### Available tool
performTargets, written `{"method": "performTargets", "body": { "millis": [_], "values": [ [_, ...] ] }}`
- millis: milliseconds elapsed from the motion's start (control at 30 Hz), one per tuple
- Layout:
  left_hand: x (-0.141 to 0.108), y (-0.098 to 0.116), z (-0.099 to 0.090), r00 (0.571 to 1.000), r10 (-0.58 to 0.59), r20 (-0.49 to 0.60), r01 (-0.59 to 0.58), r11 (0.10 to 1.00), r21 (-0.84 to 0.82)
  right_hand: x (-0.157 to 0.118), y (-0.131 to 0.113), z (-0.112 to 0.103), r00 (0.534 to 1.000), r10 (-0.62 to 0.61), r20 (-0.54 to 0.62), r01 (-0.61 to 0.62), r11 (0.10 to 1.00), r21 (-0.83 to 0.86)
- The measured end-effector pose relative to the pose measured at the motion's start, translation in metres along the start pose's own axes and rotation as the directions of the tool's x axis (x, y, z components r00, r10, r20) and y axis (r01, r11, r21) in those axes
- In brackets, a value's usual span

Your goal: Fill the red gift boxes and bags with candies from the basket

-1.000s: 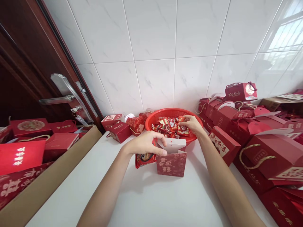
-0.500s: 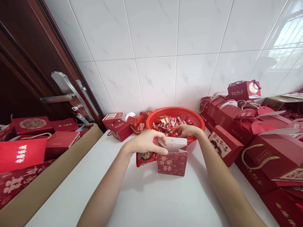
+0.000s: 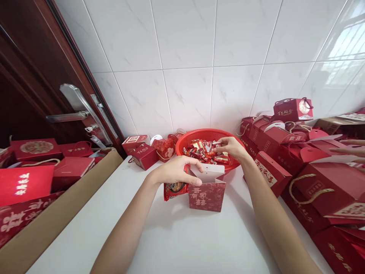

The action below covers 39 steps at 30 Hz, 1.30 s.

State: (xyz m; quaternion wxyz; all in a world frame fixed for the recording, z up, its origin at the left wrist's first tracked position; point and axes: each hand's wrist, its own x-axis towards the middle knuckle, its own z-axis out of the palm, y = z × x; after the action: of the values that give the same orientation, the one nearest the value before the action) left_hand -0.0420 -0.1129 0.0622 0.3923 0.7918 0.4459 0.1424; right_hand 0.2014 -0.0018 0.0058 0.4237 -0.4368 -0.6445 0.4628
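Observation:
An open red gift box (image 3: 207, 198) with pale lettering stands upright on the white table in front of me, its top flaps raised. My left hand (image 3: 178, 173) is at the box's left edge, its thumb over the opening. That hand holds a red snack packet (image 3: 174, 190), which hangs beside the box. Behind the box is a red plastic basket (image 3: 194, 133) with many small wrapped candies (image 3: 201, 150). Just above them, my right hand (image 3: 230, 146) has its fingertips pinched on what looks like a red wrapped candy (image 3: 218, 144).
Red gift boxes (image 3: 330, 186) are piled on the right, and small boxes (image 3: 145, 156) stand left of the basket. A cardboard carton (image 3: 65, 205) of red boxes is at the left, near a door handle (image 3: 68, 117). Another person's hand (image 3: 353, 148) shows at the right edge.
My right hand has risen a little from among the candies. My left hand stays at the box with the packet. Another person's hand has come into view at the right.

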Motion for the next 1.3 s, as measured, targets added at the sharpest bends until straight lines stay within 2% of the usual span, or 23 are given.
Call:
{"method": "performTargets", "body": {
  "millis": [67,167,300,367,467,533,633,767,867,967,1000,1100,1167,1300],
  "values": [
    [-0.001,0.001,0.0,1.0,-0.005,-0.004,0.005,1.0,0.009,-0.007,-0.012,-0.001,0.998,-0.041,-0.041,0.044,0.997,0.071],
    [-0.001,0.001,-0.001,0.999,0.016,-0.03,-0.015,1.0,0.027,-0.022,-0.036,0.0,0.994,-0.1,-0.033,0.104,0.982,0.156],
    [-0.001,-0.002,-0.001,0.999,0.049,-0.017,-0.05,0.999,-0.01,-0.048,-0.069,0.003,0.973,-0.207,0.098,0.192,0.971,0.143],
    [-0.001,-0.002,-0.001,0.998,0.055,-0.017,-0.056,0.998,-0.011,-0.06,-0.081,0.007,0.941,-0.24,0.237,0.22,0.97,0.107],
    [-0.002,0.0,0.0,0.998,0.045,-0.04,-0.044,0.999,0.007,-0.072,-0.09,0.015,0.868,-0.251,0.429,0.29,0.957,-0.026],
    [-0.003,0.002,0.001,0.998,0.034,-0.052,-0.033,0.999,0.018,-0.075,-0.092,0.02,0.852,-0.265,0.451,0.361,0.922,-0.139],
    [-0.004,0.003,0.001,0.998,0.027,-0.055,-0.024,0.999,0.044,-0.077,-0.093,0.023,0.867,-0.297,0.401,0.411,0.881,-0.235],
    [-0.005,0.004,0.0,0.999,0.009,-0.035,-0.006,0.998,0.07,-0.08,-0.095,0.02,0.849,-0.281,0.448,0.431,0.859,-0.278],
    [-0.005,0.004,0.0,0.999,0.027,-0.024,-0.025,0.998,0.061,-0.083,-0.096,0.019,0.791,-0.217,0.572,0.478,0.803,-0.357],
    [-0.004,0.004,0.0,0.998,0.057,-0.005,-0.057,0.997,0.05,-0.086,-0.097,0.025,0.734,-0.082,0.674,0.495,0.745,-0.448],
    [-0.004,0.003,0.0,0.998,0.063,-0.003,-0.063,0.997,0.052,-0.087,-0.098,0.028,0.735,-0.035,0.677,0.482,0.73,-0.485],
    [-0.004,0.003,0.0,0.998,0.06,-0.016,-0.059,0.996,0.068,-0.09,-0.099,0.036,0.785,0.035,0.619,0.433,0.683,-0.588],
    [-0.004,0.002,0.0,0.998,0.054,-0.025,-0.052,0.996,0.077,-0.091,-0.1,0.038,0.805,0.023,0.593,0.43,0.666,-0.61],
    [-0.007,0.003,-0.001,0.997,0.067,-0.033,-0.064,0.993,0.097,-0.093,-0.098,0.033,0.812,-0.079,0.579,0.476,0.664,-0.577]
  ]
}}
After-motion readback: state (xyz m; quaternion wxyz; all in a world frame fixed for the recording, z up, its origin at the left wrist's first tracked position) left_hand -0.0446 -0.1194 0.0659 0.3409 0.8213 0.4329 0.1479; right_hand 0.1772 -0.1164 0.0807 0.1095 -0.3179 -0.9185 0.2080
